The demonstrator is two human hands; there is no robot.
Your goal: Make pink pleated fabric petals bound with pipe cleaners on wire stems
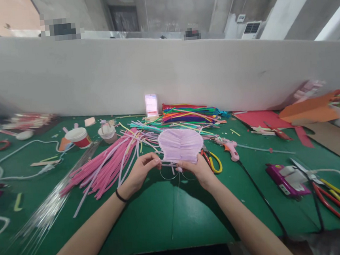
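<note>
A lilac, fuzzy, roughly heart-shaped pipe-cleaner piece (181, 142) is held up over the table in front of me. My left hand (142, 167) is closed, thumb and fingers pinching at its lower left corner. At the lower right, my right hand (200, 172) grips the piece, its thumb along the bottom edge and its other fingers mostly hidden behind. Below the piece hang thin curved wire loops (170, 178) and a long straight wire (174, 212). A small lilac tuft (180, 169) sits by my right thumb.
Pink pipe cleaners (102, 169) and thin metal wires (50, 205) lie left. Coloured pipe cleaners (186, 114) are behind. Yellow-handled pliers (216, 163), a pink glue gun (231, 148), a purple power strip (286, 181) and scissors (337, 200) lie right. A paper cup (79, 138) stands left.
</note>
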